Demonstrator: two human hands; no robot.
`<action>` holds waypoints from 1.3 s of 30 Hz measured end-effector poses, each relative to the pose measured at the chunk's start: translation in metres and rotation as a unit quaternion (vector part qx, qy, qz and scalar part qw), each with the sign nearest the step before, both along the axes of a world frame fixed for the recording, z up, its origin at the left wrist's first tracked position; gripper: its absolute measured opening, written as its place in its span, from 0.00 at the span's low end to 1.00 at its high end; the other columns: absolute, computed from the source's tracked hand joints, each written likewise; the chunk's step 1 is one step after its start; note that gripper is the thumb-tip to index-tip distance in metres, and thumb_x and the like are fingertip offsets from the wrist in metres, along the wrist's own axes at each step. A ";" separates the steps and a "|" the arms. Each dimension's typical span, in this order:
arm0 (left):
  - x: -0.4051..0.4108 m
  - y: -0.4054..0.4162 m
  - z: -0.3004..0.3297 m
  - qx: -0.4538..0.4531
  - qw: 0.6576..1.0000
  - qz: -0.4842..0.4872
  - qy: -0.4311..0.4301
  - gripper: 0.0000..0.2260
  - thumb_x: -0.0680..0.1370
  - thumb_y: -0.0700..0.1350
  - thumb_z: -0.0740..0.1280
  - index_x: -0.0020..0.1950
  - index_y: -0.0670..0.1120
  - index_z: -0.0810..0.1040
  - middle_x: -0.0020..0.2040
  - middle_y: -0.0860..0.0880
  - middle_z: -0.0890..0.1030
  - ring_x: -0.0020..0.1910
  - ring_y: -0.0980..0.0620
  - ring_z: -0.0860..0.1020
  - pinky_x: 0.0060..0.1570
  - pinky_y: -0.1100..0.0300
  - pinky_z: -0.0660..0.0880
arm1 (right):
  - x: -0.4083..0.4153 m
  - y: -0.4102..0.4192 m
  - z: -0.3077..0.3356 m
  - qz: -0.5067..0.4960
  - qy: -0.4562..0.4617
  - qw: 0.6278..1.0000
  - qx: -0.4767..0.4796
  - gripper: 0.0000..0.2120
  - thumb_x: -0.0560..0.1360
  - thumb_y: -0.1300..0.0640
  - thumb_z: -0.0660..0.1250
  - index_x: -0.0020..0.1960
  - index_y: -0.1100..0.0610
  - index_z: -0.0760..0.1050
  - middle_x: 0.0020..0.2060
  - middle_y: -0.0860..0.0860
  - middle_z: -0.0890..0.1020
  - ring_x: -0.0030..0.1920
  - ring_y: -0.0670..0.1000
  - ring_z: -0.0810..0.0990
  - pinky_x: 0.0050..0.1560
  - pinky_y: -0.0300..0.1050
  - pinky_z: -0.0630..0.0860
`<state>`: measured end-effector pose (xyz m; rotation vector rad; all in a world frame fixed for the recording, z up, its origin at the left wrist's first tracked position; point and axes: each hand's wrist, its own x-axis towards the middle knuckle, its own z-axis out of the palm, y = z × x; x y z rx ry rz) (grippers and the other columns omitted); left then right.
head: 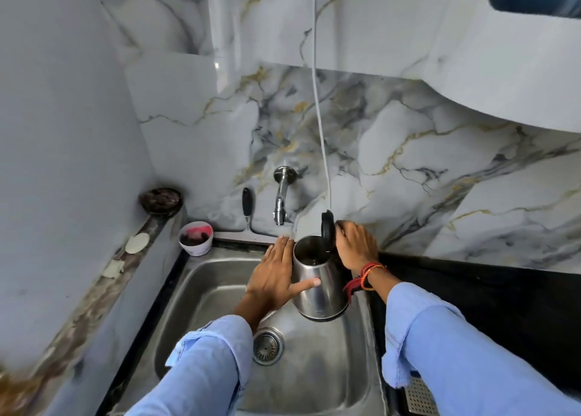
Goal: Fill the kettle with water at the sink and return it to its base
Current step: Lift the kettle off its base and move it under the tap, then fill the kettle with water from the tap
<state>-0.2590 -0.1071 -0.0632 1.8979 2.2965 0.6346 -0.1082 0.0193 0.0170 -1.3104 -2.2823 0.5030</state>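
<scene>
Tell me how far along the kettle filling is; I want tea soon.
Done: the kettle is off its base, over the sink, lid open. In hand: the left hand steadies its side, the right hand is at the handle side. Left: no water runs from the tap; filling and returning remain.

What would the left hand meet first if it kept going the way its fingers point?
The left hand lies flat against the kettle, fingers aimed up toward the back wall. Straight on, it would probably reach the sink's rear ledge just below the tap; depth there is hard to judge.
</scene>
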 end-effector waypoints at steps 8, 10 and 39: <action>-0.063 -0.011 -0.010 -0.048 0.986 0.050 -0.152 0.35 0.74 0.77 0.51 0.66 0.53 0.74 0.67 0.45 0.78 0.69 0.43 0.72 0.69 0.44 0.69 | -0.055 -0.001 -0.055 -0.034 0.089 0.987 -0.126 0.24 0.82 0.42 0.53 0.50 0.58 0.80 0.51 0.61 0.82 0.54 0.63 0.77 0.48 0.50 0.67; -0.073 0.002 -0.002 -0.024 0.972 0.110 -0.206 0.30 0.78 0.73 0.51 0.52 0.50 0.79 0.53 0.45 0.84 0.57 0.41 0.79 0.57 0.45 0.75 | -0.066 0.001 -0.068 -0.033 0.109 0.984 -0.140 0.26 0.80 0.41 0.51 0.48 0.58 0.79 0.48 0.60 0.81 0.52 0.62 0.77 0.48 0.50 0.67; -0.125 0.091 0.016 -0.027 0.993 0.005 -0.118 0.24 0.79 0.67 0.59 0.43 0.46 0.74 0.36 0.48 0.79 0.43 0.40 0.81 0.42 0.47 0.76 | -0.106 0.055 -0.090 -0.036 0.162 0.979 -0.117 0.25 0.80 0.44 0.53 0.40 0.60 0.79 0.36 0.57 0.83 0.38 0.59 0.81 0.40 0.55 0.80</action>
